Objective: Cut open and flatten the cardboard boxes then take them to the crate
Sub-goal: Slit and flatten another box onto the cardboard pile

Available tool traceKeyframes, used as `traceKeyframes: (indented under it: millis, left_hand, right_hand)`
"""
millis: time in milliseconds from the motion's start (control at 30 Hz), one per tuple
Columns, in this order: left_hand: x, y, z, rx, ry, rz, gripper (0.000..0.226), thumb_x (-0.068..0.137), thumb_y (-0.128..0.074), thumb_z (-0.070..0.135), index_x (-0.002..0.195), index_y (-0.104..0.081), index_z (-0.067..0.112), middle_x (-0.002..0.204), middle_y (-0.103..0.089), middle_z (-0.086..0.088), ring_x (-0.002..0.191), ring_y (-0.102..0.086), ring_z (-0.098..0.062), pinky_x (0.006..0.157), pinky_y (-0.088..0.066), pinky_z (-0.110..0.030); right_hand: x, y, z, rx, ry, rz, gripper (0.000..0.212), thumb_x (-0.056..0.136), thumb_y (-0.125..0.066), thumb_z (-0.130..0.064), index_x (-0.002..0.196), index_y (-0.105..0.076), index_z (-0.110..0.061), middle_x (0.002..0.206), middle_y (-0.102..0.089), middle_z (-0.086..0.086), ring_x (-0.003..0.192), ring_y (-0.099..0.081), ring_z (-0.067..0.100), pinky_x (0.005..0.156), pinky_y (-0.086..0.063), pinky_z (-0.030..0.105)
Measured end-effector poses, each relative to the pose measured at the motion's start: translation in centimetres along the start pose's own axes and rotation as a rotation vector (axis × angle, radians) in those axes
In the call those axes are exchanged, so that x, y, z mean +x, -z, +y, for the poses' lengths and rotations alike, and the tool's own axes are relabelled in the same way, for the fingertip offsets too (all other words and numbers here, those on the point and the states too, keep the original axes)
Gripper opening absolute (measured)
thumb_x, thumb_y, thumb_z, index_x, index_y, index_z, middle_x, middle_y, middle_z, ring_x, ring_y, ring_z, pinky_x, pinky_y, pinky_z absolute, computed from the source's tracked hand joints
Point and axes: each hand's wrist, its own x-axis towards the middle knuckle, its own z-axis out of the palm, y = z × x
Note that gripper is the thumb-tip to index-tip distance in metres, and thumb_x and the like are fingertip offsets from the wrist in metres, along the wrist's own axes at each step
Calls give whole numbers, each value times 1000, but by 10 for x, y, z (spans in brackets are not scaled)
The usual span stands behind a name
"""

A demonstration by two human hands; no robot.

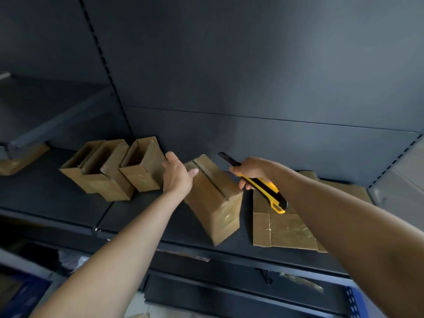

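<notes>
Two bare forearms stretched from the lower edge toward a dark metal shelf (57, 198). The left grip (176, 177) was wide, fingers loose and thumb spread. It sat between an open-topped brown cardboard box (142, 173) and a closed, taped brown cardboard box (215, 200), with the thumb tip at the closed box's upper edge. Whether the palm pressed on either box could not be told.

The right grip (251, 171) was wrapped around a yellow-and-black utility knife (263, 187). The knife's dark front end pointed up and left, just above the closed box's far corner, and its yellow tail hung over a flattened brown cardboard sheet (286, 228). That sheet lay flat on the shelf, just right of the closed box. The closed box stood tilted near the shelf's front edge, its top seam unbroken.

Left of the open-topped box stood two more open brown cardboard boxes (101, 177), packed side by side and touching. More flattened cardboard (344, 189) showed beyond the right forearm, against the dark grey back panel (252, 76). One further brown cardboard piece (20, 160) lay at the far left.
</notes>
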Motion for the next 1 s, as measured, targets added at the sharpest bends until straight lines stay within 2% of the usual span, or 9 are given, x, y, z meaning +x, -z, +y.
traceKeyframes:
  millis: [100, 167, 267, 367, 433, 533, 667, 833, 1000]
  left_hand:
    - [-1, -5, 5, 57, -67, -158, 87, 79, -69, 53, 136, -25, 3, 141, -33, -14, 123, -47, -34, 87, -42, -38]
    - [-7, -11, 7, 260, -32, -304, 115, 67, -62, 76, 144, -18, 3, 145, -27, -13, 130, -37, -33, 99, -39, -43]
    - [-16, -20, 12, 518, -64, -350, 128, 59, -53, 88, 147, -16, 3, 146, -21, -14, 135, -23, -33, 106, -29, -48]
    - [-13, -19, 19, 537, -133, -447, 124, 65, -62, 77, 151, -7, 6, 151, -15, -12, 139, -17, -33, 109, -21, -47]
    - [-6, -11, 19, 546, -204, -531, 118, 68, -68, 67, 152, -4, 14, 155, -11, -9, 142, -15, -33, 113, -17, -49]
    - [11, 1, 13, 501, -240, -649, 121, 64, -77, 58, 153, -2, 25, 158, -9, -1, 144, -14, -30, 115, -17, -52]
    - [23, 6, 8, 470, -292, -736, 123, 60, -84, 50, 153, -5, 28, 157, -13, 5, 142, -21, -25, 116, -20, -48]
    - [26, 7, 7, 467, -326, -761, 122, 60, -83, 49, 153, -7, 29, 157, -14, 3, 142, -23, -25, 117, -16, -49]
    - [24, 8, 8, 510, -352, -764, 115, 66, -80, 46, 153, -5, 29, 157, -14, 3, 142, -23, -25, 116, -16, -49]
  right_hand:
    - [-5, -14, -8, 55, 17, -106, 49, 99, -44, -44, 115, -53, 2, 83, -72, 10, 60, -61, 18, 63, -53, 30]
    - [-1, -19, -12, 94, 29, -2, 46, 101, -41, -40, 114, -51, 3, 76, -68, 12, 55, -61, 19, 54, -51, 29]
    - [1, -15, -13, 47, 40, 176, 42, 101, -39, -33, 124, -42, 2, 71, -56, 9, 50, -56, 19, 45, -46, 27]
    - [3, -5, -11, -125, 145, 282, 33, 99, -39, -15, 126, -49, 3, 71, -52, 6, 56, -57, 21, 47, -45, 28]
    - [0, 4, -11, -277, 203, 252, 28, 99, -38, -16, 117, -56, -4, 82, -60, 9, 70, -66, 29, 59, -54, 36]
    - [-13, 17, -11, -592, 258, 192, 18, 98, -43, -24, 102, -60, -19, 103, -59, 6, 91, -58, 26, 74, -48, 37]
    - [-26, 26, -17, -1015, 340, 201, 24, 96, -43, -24, 113, -61, -26, 113, -59, 0, 108, -51, 23, 89, -37, 36]
    - [-23, 10, -35, -1268, 414, 199, 39, 96, -41, -21, 131, -51, -34, 127, -57, -4, 115, -52, 21, 93, -34, 35]
    - [-19, -2, -41, -1393, 443, 245, 44, 95, -45, -20, 136, -46, -34, 118, -60, -6, 103, -56, 19, 87, -33, 34]
